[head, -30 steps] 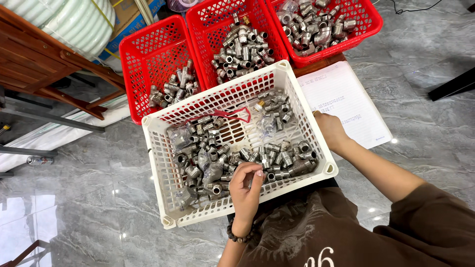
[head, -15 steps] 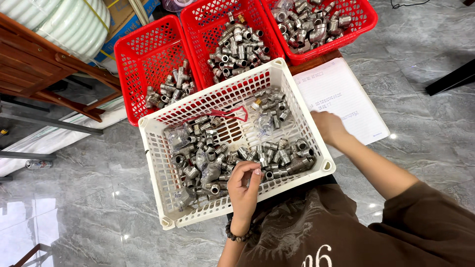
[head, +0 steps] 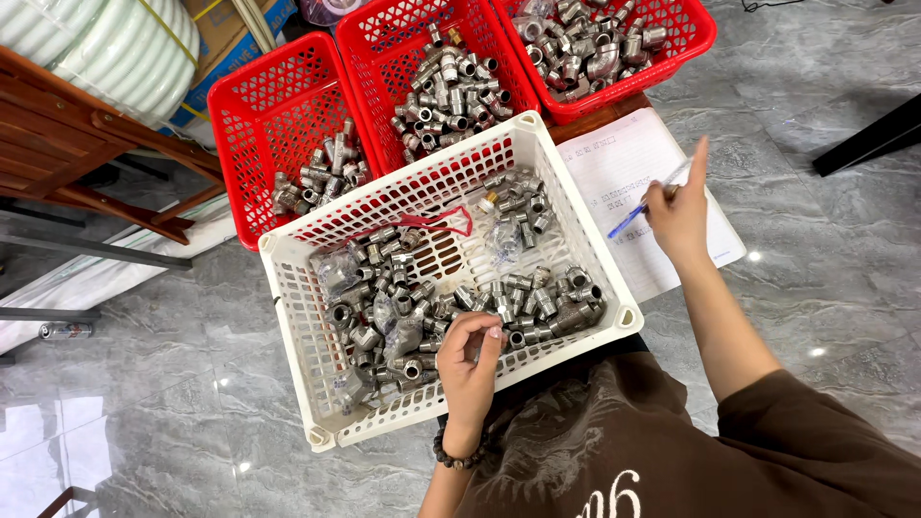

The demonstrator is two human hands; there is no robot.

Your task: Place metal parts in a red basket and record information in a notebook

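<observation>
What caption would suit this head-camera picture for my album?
Left hand picks among grey metal pipe fittings in a white plastic basket; right hand holds a blue pen over a white notebook.

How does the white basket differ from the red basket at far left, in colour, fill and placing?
The white basket is pale and sits nearest the person; the left red basket is bright red and lies beyond it. The white basket holds many metal pipe fittings spread over its floor, with the left hand in it; the red one holds only a small cluster. Both are perforated plastic and hold grey fittings.
</observation>
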